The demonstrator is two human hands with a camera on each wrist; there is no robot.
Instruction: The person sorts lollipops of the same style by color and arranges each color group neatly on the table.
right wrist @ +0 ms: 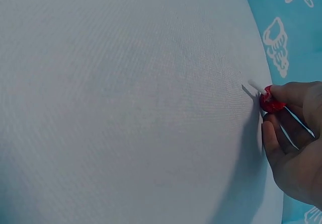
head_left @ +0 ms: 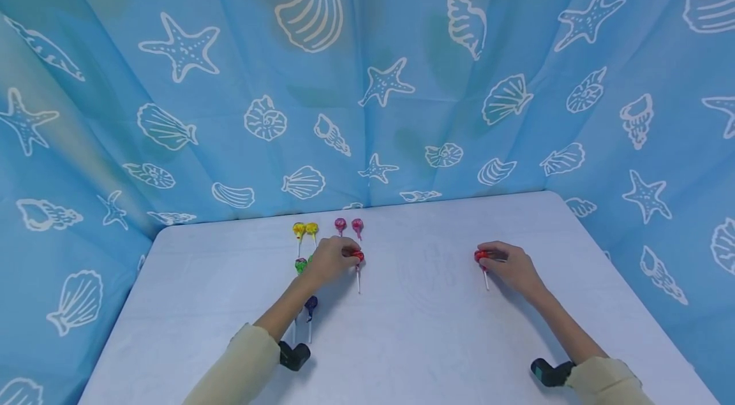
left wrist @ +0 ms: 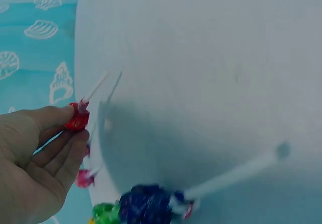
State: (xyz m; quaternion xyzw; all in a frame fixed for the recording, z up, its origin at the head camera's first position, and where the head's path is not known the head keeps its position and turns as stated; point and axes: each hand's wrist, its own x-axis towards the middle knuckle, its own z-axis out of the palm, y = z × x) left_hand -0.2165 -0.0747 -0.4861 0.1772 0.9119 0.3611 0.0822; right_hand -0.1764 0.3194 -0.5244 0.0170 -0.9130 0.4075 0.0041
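My left hand (head_left: 332,259) pinches a red-wrapped lollipop (left wrist: 78,117) by its candy head, between thumb and fingertips; its white stick points toward me in the head view. Farther right, my right hand (head_left: 513,266) pinches another red lollipop (right wrist: 271,100) the same way, its stick also pointing toward me. Two pink lollipops (head_left: 357,226) lie just beyond the left hand. Two yellow lollipops (head_left: 299,231) lie to their left. Green lollipops (head_left: 301,265) and dark blue lollipops (head_left: 311,304) lie nearer me, partly hidden by the left arm.
The white table (head_left: 425,341) has rounded far corners. A blue curtain (head_left: 367,131) with white shells and starfish hangs behind it and at both sides. Dark devices (head_left: 294,356) are worn at both wrists, near the sleeve cuffs.
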